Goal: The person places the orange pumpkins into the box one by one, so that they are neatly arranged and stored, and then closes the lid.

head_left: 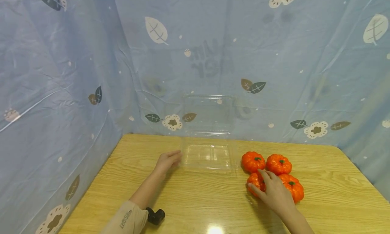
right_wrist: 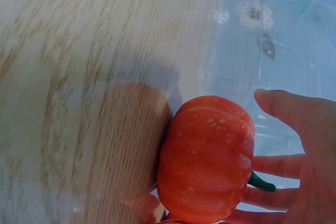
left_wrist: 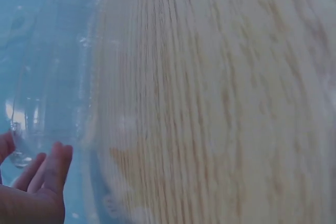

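My right hand is over the front-left orange pumpkin, with thumb and fingers spread around it. In the right wrist view, the thumb stands apart from this pumpkin, and the fingers reach behind it by its green stem. A clear plastic box lies with its lid raised at the back. Beside its left edge is my left hand, fingers extended toward the rim. In the left wrist view, the fingers are close to the box's end; whether they touch it I cannot tell.
More orange pumpkins sit close by: one at back left, one at back right, one at front right. A small black object is by the left sleeve. A patterned blue curtain hangs behind the wooden table.
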The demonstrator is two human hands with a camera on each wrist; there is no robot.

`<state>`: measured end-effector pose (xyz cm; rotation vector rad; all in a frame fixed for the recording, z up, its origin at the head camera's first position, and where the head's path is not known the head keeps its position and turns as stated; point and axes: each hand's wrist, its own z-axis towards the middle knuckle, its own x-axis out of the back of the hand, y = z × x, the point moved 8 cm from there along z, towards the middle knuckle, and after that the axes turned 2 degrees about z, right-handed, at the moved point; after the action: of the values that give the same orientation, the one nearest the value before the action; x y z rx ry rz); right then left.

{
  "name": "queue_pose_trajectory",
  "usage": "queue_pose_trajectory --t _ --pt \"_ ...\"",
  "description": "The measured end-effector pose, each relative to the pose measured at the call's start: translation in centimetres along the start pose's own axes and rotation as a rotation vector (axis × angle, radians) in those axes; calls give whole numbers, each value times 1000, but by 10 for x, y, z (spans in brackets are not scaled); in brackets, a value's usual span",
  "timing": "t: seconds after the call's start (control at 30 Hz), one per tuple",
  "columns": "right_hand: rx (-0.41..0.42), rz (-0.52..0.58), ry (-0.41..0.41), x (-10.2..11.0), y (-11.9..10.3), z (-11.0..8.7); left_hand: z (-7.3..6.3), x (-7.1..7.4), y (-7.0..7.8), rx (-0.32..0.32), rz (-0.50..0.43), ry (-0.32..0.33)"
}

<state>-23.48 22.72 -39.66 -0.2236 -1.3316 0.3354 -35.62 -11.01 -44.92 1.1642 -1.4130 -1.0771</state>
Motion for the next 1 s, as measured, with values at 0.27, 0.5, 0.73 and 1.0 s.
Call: queue_pose_trajectory --t 0.27,0.5,0.73,1.0 --pt "17 8 -12 -1 0 1 2 -1 -1 10 -75 45" --pt "4 0 -77 -7 3 2 4 -2 -5 55 -146 87" --pt "12 7 -57 -7 2 1 2 -2 -5 68 -205 107" --pt "55 34 -26 -4 -3 3 2 0 -6 74 -268 132"
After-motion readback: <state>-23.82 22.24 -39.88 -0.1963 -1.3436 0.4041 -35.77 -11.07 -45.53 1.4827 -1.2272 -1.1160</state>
